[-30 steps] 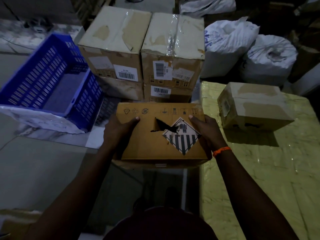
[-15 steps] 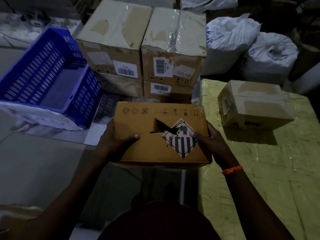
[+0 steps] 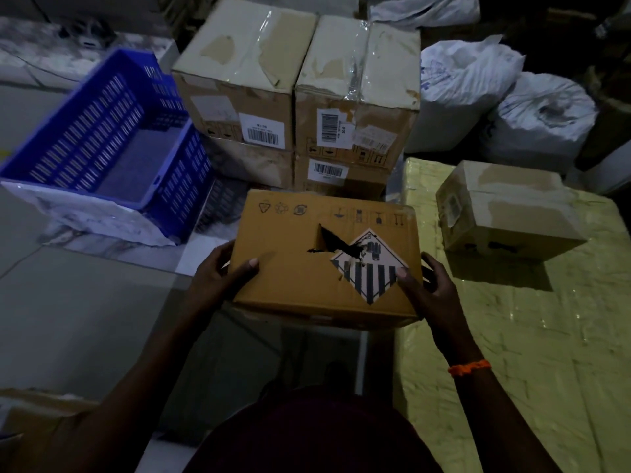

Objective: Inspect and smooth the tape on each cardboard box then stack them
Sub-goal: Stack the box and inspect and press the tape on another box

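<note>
I hold a brown cardboard box (image 3: pixel 300 268) in front of me, its top face torn open near a striped diamond label. My left hand (image 3: pixel 218 274) grips its left side, thumb lying on the top face. My right hand (image 3: pixel 423 288) grips its right side, thumb on the label's corner. A smaller taped box (image 3: pixel 505 213) stands on the yellow-green surface (image 3: pixel 546 336) at the right. Behind my box rises a stack of larger taped boxes (image 3: pixel 297 93) with barcode labels.
A blue slotted plastic crate (image 3: pixel 102 138) lies tilted at the left on a pale marbled slab. White tied sacks (image 3: pixel 505 104) stand at the back right. Grey floor lies at the lower left, and another cardboard piece (image 3: pixel 30 414) shows at the bottom left corner.
Both hands slid back along the box sides toward me, from the far corners to the near half. The box stayed in about the same place.
</note>
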Demonstrator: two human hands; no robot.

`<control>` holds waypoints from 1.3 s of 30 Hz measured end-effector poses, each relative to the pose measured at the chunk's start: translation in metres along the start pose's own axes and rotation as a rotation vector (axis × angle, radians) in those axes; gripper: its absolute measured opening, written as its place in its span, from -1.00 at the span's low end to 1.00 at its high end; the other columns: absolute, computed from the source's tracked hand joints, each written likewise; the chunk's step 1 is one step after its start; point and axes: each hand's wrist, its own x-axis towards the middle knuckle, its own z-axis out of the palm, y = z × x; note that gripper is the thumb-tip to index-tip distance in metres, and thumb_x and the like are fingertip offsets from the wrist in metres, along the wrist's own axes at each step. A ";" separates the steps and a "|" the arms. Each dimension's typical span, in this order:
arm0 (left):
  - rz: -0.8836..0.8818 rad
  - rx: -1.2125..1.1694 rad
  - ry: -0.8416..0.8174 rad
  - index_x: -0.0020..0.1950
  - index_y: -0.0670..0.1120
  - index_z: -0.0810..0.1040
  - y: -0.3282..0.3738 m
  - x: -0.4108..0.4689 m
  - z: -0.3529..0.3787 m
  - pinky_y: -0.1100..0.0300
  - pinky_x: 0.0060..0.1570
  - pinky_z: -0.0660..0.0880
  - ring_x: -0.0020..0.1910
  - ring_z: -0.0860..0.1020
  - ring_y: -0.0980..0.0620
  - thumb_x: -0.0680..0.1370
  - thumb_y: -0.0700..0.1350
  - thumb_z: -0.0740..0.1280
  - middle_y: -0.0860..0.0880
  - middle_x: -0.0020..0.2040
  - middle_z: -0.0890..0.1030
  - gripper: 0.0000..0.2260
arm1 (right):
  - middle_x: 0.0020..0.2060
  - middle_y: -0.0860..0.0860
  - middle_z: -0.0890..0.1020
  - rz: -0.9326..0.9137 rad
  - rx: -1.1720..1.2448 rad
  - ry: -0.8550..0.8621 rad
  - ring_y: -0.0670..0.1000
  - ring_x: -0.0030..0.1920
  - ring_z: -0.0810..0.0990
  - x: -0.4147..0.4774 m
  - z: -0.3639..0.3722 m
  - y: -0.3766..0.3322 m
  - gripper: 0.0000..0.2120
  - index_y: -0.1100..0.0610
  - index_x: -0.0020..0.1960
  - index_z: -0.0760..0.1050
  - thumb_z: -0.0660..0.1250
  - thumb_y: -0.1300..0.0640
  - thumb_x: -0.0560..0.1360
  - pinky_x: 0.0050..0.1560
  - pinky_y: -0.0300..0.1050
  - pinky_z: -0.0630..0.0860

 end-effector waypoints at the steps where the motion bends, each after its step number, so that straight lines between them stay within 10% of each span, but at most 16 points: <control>1: 0.005 -0.041 -0.004 0.49 0.06 0.39 -0.008 -0.009 -0.004 0.18 0.00 0.63 0.10 0.63 0.18 0.52 0.17 0.44 0.09 0.28 0.56 -0.42 | 0.39 -0.05 0.52 -0.011 0.029 -0.011 0.01 0.28 0.59 -0.008 -0.005 0.008 -0.25 -0.12 0.56 0.31 0.51 -0.22 0.45 0.18 0.07 0.64; 4: -0.023 -0.190 0.035 0.38 0.06 0.52 -0.029 -0.037 -0.006 0.08 0.24 0.55 0.14 0.63 0.24 0.42 0.40 0.42 0.12 0.24 0.61 -0.35 | 0.18 -0.36 0.63 0.010 0.070 -0.066 -0.23 0.20 0.62 -0.033 -0.011 0.023 -0.40 -0.31 0.33 0.43 0.42 -0.47 0.36 0.11 -0.24 0.60; 9: 0.046 -0.191 0.039 0.34 0.09 0.54 -0.035 -0.061 0.011 0.40 0.15 0.50 0.17 0.58 0.36 0.63 0.14 0.21 0.32 0.11 0.66 -0.67 | 0.12 -0.52 0.59 -0.025 -0.015 -0.101 -0.40 0.18 0.56 -0.051 0.001 0.039 -0.41 -0.32 0.39 0.35 0.32 -0.45 0.42 0.30 -0.13 0.46; 13: 0.151 -0.137 0.053 0.40 0.01 0.55 -0.028 -0.052 0.005 0.22 0.20 0.53 0.28 0.58 0.12 0.55 0.26 0.33 0.12 0.25 0.66 -0.49 | 0.15 -0.33 0.66 -0.079 0.001 -0.016 -0.25 0.21 0.60 -0.044 0.003 0.015 -0.58 -0.36 0.29 0.47 0.36 -0.36 0.46 0.24 -0.09 0.50; 20: 0.296 -0.066 0.132 0.55 0.09 0.38 -0.002 -0.019 -0.005 0.45 0.11 0.48 0.31 0.51 0.30 0.50 0.07 0.48 0.14 0.38 0.53 -0.37 | 0.29 -0.19 0.59 -0.203 -0.061 0.006 -0.12 0.20 0.60 0.005 0.003 -0.031 -0.44 -0.24 0.51 0.39 0.45 -0.13 0.56 -0.01 -0.14 0.62; 25: 0.252 0.041 0.161 0.60 0.14 0.30 0.016 0.020 -0.003 0.04 0.31 0.41 0.41 0.39 0.06 0.44 0.28 0.39 0.04 0.48 0.42 -0.25 | 0.22 -0.07 0.66 -0.173 -0.103 0.015 0.03 0.16 0.67 0.053 0.018 -0.047 -0.47 -0.16 0.48 0.47 0.44 -0.19 0.54 0.12 0.14 0.67; 32: 0.221 0.131 0.193 0.55 0.01 0.38 0.043 0.058 0.008 0.04 0.26 0.37 0.27 0.44 0.01 0.65 -0.04 0.34 -0.13 0.42 0.52 -0.54 | 0.05 0.01 0.73 -0.124 -0.209 0.064 0.09 -0.01 0.71 0.090 0.034 -0.058 -0.37 -0.07 0.31 0.61 0.35 -0.37 0.35 0.10 0.20 0.67; 39: 0.246 0.480 0.278 0.41 -0.13 0.47 0.049 0.076 0.026 0.06 0.14 0.38 0.28 0.53 -0.19 0.68 -0.04 0.20 -0.15 0.24 0.58 -0.66 | 0.31 0.12 0.61 -0.148 -0.464 0.211 0.22 0.31 0.55 0.090 0.056 -0.049 -0.39 0.02 0.48 0.44 0.20 -0.31 0.58 0.31 0.10 0.50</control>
